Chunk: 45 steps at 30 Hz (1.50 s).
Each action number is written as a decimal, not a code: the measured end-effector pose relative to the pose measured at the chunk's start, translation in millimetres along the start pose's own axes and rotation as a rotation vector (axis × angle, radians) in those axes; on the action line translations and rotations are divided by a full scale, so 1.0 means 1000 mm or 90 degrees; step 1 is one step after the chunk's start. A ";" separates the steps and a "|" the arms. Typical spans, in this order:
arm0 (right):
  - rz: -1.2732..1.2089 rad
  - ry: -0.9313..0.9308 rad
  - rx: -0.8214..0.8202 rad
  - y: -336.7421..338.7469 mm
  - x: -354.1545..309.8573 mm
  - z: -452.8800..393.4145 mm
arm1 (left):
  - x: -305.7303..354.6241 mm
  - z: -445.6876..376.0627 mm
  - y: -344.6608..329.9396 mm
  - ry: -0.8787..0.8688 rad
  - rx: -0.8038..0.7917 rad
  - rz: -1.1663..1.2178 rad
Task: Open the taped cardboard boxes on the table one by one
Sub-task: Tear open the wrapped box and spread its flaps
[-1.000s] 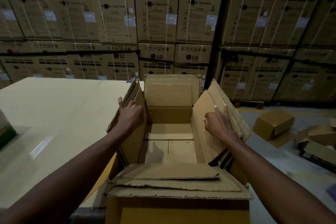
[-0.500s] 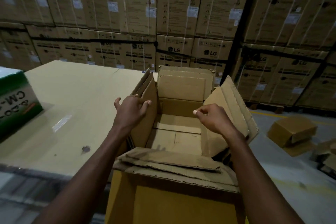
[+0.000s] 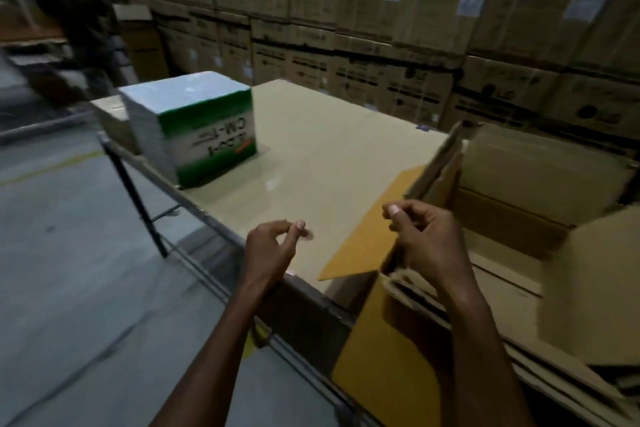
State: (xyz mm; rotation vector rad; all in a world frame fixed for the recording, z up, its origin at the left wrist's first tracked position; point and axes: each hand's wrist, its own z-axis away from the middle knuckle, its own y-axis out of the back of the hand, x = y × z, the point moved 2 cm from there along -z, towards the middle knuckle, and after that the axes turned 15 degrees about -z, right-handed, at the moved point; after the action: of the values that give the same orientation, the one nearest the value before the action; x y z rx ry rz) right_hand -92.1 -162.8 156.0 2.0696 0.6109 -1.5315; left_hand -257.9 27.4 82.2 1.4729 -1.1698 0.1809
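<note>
Table [image 3: 346, 163]: pale top, spans the middle of the scene; carries both boxes.
Brown cardboard box [image 3: 512, 229]: near right, flaps already spread, interior bare as far as can be seen; judged done.
Green-and-white box [image 3: 194, 125]: far left on the table, well apart from both hands, top closed; likely next; any tape is too blurred to make out.
Right hand [image 3: 429, 239]: over the brown box's left flap, fingers loosely curled, holding nothing.
Left hand [image 3: 273, 246]: over the near table edge, fingers loosely curled, empty.
Handling note: draw the green-and-white box near first; find the tape seam; lift one end and peel along it; steady the box with the other hand.
</note>
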 end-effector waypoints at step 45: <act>-0.177 -0.265 0.044 -0.645 0.171 -0.320 | -0.494 -0.506 0.167 0.125 -0.050 0.099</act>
State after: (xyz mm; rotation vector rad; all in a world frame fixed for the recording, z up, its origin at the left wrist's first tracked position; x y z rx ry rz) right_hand -204.7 550.3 -5.7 1.6839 0.7090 -2.0931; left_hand -370.3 741.3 6.3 1.2659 -1.1195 0.3743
